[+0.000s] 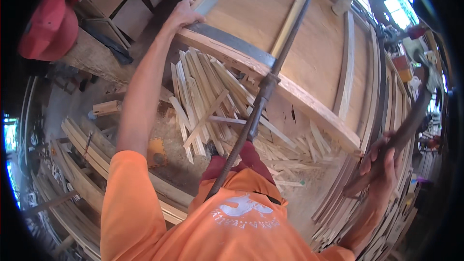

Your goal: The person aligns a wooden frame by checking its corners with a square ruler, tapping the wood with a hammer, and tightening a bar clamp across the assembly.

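Observation:
A large wooden frame with a plywood panel (246, 12) lies in front of me. My left hand (182, 18) grips its near left corner, fingers curled over the edge beside a grey-faced strip (227, 42). Held up at the right, a hammer (406, 128) has its dark handle in my right hand (382, 164); its metal head (418, 56) points up and away. A long bar clamp (263, 94) runs across the frame's near rail (309, 99), its threaded rod (231, 159) reaching back towards my waist. Neither hand touches the clamp.
Loose wood strips (198, 92) lie heaped on the floor under the frame. Long boards (87, 150) are stacked at the left, and more strips (338, 212) at the right. A red cap (53, 27) sits at the upper left near a thick plank (99, 63).

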Available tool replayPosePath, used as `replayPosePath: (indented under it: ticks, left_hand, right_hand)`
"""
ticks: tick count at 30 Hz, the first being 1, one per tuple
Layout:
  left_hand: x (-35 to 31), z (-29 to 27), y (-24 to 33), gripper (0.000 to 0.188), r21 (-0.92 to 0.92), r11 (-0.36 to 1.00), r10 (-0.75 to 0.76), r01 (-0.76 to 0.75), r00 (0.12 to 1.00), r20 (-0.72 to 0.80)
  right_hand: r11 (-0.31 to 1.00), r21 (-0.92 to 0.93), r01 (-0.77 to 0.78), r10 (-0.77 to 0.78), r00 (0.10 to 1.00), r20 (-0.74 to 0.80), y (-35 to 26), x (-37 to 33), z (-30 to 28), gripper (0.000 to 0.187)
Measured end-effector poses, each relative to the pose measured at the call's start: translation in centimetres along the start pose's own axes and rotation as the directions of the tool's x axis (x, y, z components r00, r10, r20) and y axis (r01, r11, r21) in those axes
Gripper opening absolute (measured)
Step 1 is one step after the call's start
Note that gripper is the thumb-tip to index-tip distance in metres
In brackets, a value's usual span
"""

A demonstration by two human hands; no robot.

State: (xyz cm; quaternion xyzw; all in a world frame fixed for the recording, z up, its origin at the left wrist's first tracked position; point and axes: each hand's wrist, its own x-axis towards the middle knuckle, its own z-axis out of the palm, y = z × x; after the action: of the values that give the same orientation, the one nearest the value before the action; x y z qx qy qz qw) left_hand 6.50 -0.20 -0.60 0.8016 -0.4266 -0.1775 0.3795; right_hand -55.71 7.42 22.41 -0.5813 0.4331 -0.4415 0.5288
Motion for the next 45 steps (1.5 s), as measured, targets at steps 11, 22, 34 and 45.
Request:
replayPosePath:
  ticks: [11, 22, 34, 45]
  left_hand:
    - [-0.1, -1.3, 0.2, 0.087, 0.100, 0.986, -0.156, 0.137, 0.963, 0.219]
    - [0.9, 0.2, -0.4, 0.084, 0.069, 0.997, -0.018, 0.019, 1.000, -0.021]
    - [-4.0, 0.4, 2.3, 0.087, 0.197, 0.977, -0.072, 0.086, 0.995, -0.075]
    - [-5.5, -0.4, 5.9, 0.091, 0.134, 0.987, -0.085, 0.088, 0.996, -0.031]
  right_hand:
    - [0.962, -0.270, 0.026, -0.034, 0.999, -0.024, -2.8, -6.2, -1.6, 0.050]
    - [0.856, -0.517, 0.024, 0.000, 0.999, 0.047, -5.1, -0.2, -0.6, 0.042]
    - [0.369, -0.766, 0.527, -0.112, 0.843, 0.526, -4.8, 47.8, 3.9, 0.057]
    - [-0.013, -0.812, 0.583, -0.303, 0.772, 0.559, 2.7, 78.7, 9.2, 0.051]
